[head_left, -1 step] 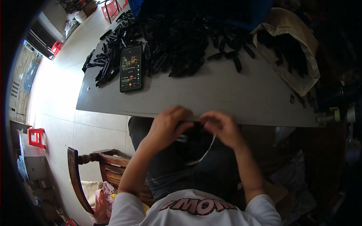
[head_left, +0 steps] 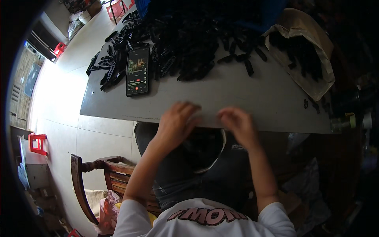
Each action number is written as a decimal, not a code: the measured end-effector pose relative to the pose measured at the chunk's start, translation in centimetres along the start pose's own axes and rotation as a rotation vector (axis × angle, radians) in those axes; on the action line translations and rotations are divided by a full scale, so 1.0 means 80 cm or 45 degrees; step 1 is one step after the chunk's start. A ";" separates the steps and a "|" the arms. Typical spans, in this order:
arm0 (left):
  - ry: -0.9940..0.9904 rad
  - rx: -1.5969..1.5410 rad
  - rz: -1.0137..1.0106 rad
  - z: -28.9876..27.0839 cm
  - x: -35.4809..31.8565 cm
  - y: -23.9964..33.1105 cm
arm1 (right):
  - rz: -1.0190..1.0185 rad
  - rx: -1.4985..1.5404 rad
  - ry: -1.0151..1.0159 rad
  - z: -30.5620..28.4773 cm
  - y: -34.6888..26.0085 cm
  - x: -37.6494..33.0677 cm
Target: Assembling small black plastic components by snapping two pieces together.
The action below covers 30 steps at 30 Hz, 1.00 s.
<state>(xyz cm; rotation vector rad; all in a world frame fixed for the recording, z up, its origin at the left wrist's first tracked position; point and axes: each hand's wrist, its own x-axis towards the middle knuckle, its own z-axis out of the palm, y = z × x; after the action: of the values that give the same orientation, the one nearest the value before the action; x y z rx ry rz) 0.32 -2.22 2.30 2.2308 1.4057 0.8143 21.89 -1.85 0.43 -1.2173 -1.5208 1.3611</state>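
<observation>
My left hand (head_left: 178,120) is over the near edge of the grey table (head_left: 189,98), thumb and fingers apart, with nothing visible between them. Across from it, my right hand (head_left: 239,124) has bent fingers pointing left; motion smears its fingertips, so I cannot tell whether it holds anything. Below the hands, between my knees, sits a dark round container with a pale rim (head_left: 222,152); its contents are too dark to make out. A large heap of small black plastic pieces (head_left: 189,55) covers the table's far part.
A phone (head_left: 137,73) with a lit screen lies left of centre. A beige bag (head_left: 316,85) with black pieces inside lies at the right, and a blue bin (head_left: 272,15) stands behind the heap. A wooden chair (head_left: 118,173) is at my left; red stools (head_left: 37,144) stand beyond.
Both hands have risen from above the container onto the table edge and moved farther apart. The phone, heap and bag have stayed put.
</observation>
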 end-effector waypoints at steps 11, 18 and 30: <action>0.481 0.615 0.108 0.036 0.107 -0.057 | -0.419 -1.334 0.600 -0.107 0.044 0.133; 0.184 -0.623 -0.444 0.036 0.052 -0.030 | -0.155 0.213 0.123 -0.039 -0.011 0.038; -0.207 -1.072 -0.262 0.029 0.019 0.032 | -0.397 -0.061 0.346 0.017 -0.044 0.000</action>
<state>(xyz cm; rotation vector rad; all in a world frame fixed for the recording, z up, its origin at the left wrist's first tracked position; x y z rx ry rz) 4.08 -1.98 2.47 1.4441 0.9377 0.9051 20.04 -2.14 3.65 -1.0892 -1.4813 0.9216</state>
